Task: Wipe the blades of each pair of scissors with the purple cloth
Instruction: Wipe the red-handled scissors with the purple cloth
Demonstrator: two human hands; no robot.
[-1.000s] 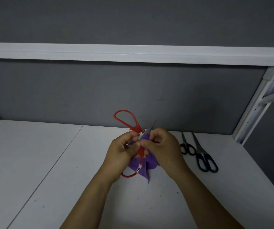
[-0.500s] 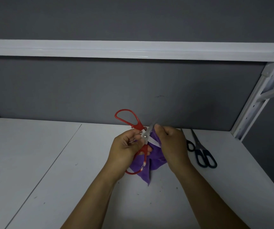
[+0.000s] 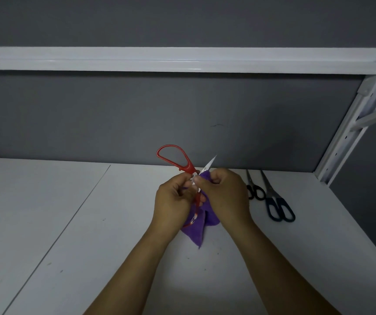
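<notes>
Red-handled scissors [image 3: 178, 160] are held spread open above the white table. My left hand [image 3: 174, 201] grips them near the pivot, one red loop pointing up and left. My right hand [image 3: 224, 194] pinches the purple cloth [image 3: 198, 233] around one blade, whose bare tip [image 3: 210, 164] sticks up past my fingers. The rest of the cloth hangs down below both hands. Two more pairs lie on the table at the right: small black scissors [image 3: 254, 189] and larger dark blue-handled scissors [image 3: 278, 204].
The white table [image 3: 69, 223] has a seam running diagonally on the left. A grey back wall [image 3: 114, 114] stands close behind, with a white rail [image 3: 159, 59] above. A white slotted upright [image 3: 350, 133] rises at the right corner.
My right hand with the cloth has slid back down the blade toward the pivot, so more of the blade tip shows. My left hand holds the scissors almost where they were.
</notes>
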